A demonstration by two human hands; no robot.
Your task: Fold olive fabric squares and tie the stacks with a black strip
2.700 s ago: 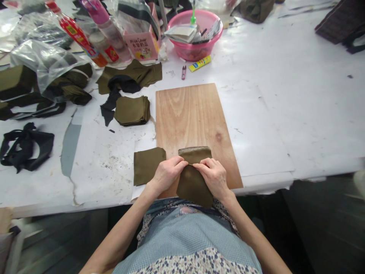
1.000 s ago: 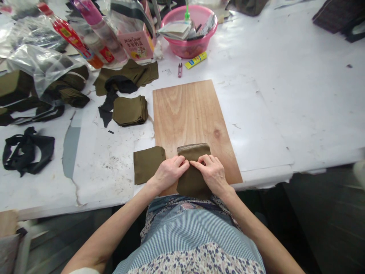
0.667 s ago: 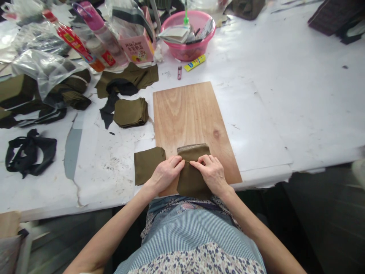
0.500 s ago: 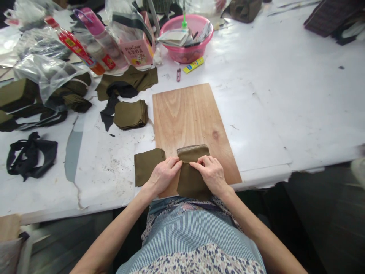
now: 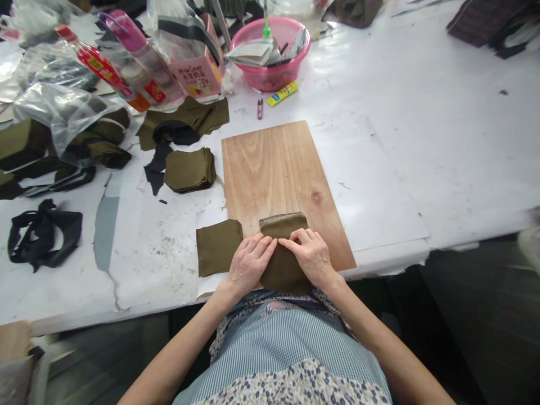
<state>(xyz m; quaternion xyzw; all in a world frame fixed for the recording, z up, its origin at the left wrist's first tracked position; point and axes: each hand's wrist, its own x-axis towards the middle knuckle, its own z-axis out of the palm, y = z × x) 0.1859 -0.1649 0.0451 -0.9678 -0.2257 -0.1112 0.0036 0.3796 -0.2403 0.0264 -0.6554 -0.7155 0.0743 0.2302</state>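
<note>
Both hands work one olive cloth piece (image 5: 282,274) at the desk's (image 5: 422,140) near edge. The left hand (image 5: 250,261) and right hand (image 5: 311,256) meet fingertip to fingertip, each grip pinched on the cloth at its middle, likely to hold a fold line tight. The cloth's lower end hangs off the edge toward the lap; the upper end lies flat on the wooden board (image 5: 274,169), which gives a firm surface. A second olive piece (image 5: 215,247) sits just left, touching the left hand. Farther left is a neat olive stack (image 5: 188,169) beside black scraps (image 5: 162,152). Far back are snips (image 5: 260,108), a yellow tube (image 5: 282,94) and a pink basin (image 5: 274,79).
</note>
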